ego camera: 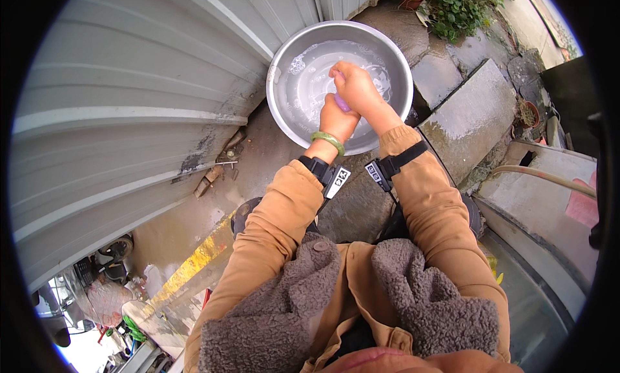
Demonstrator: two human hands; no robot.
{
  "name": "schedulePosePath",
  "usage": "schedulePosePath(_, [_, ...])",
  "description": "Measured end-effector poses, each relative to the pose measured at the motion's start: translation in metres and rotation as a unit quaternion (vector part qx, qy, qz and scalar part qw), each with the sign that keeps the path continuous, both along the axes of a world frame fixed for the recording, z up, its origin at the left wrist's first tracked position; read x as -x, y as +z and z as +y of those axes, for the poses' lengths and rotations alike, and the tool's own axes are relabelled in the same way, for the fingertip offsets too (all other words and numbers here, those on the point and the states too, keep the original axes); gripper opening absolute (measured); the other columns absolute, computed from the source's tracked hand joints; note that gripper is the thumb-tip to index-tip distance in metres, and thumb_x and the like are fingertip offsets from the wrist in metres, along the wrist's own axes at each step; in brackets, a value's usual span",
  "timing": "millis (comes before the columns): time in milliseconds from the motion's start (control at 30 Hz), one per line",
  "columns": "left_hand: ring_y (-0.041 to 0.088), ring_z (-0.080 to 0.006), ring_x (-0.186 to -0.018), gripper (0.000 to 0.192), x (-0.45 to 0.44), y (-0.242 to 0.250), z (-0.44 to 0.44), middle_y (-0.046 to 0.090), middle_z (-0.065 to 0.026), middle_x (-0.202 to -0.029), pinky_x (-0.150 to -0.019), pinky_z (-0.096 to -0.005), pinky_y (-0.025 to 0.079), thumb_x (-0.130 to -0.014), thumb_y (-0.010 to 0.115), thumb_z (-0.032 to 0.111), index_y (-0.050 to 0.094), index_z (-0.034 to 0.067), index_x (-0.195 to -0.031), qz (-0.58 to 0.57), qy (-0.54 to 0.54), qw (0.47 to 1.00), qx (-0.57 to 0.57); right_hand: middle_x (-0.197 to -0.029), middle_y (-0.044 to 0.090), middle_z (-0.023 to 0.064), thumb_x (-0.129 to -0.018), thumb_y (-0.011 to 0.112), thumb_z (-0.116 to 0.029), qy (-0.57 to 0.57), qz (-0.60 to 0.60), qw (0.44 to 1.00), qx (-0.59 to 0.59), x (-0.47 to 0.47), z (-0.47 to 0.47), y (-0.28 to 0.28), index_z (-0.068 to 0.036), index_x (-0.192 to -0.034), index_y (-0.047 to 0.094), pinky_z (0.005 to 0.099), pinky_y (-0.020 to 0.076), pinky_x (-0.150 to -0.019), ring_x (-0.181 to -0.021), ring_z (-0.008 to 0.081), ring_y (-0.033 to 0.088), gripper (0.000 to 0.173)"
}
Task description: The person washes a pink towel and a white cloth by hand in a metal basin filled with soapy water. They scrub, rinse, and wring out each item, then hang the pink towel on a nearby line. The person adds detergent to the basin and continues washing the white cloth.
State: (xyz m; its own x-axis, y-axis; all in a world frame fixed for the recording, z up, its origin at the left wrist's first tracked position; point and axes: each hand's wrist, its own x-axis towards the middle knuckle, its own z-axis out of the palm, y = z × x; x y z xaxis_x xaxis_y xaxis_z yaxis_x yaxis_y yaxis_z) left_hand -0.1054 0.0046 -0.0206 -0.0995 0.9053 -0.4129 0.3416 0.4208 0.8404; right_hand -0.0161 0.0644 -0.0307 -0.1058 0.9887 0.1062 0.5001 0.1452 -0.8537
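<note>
A round stainless steel basin [407, 90] holds clear water with some suds and ripples on its surface. Above the water, both my hands grip a small bunched purple item [342, 103], which looks like wet cloth. My right hand [357, 87] is closed around its upper end, farther from me. Just below it, my left hand [337, 117] clasps the other end and wears a green bangle [328, 141] at the wrist. Most of the purple item is hidden inside my fingers.
Grey corrugated metal sheeting [160, 78] rises on the left, close to the basin. On the right are a stone slab [470, 107] and a pale sink or trough [537, 189] with a hose [542, 170] across it. A leafy plant [460, 10] grows beyond the wet paving.
</note>
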Motion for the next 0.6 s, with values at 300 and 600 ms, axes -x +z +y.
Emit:
schedulePosePath(300, [0.066,-0.0465,-0.091,0.058,-0.004,0.019,-0.031,0.066,-0.0315,-0.093,-0.078,-0.0475,0.053,-0.08,0.073,0.033,0.043,-0.008,-0.108,0.112,-0.066,0.986,0.105,-0.091,0.065,0.0246,-0.093,0.054,-0.012,-0.053,0.015,0.989,0.14,-0.001,-0.041,0.016,0.001,-0.094,0.061,0.048,0.0509,-0.077,-0.087,0.044,0.063,0.015])
schedulePosePath(600, [0.066,-0.0472,-0.091,0.056,-0.022,0.102,-0.023,0.067,-0.031,-0.092,-0.079,-0.0509,0.052,-0.082,0.07,0.03,0.039,-0.005,-0.112,0.144,-0.163,0.961,0.173,-0.085,0.066,0.0214,-0.093,0.055,-0.01,-0.108,0.003,0.966,0.235,-0.026,-0.046,0.083,0.0,-0.097,0.062,0.0435,0.0517,-0.074,-0.081,0.0376,0.065,0.012])
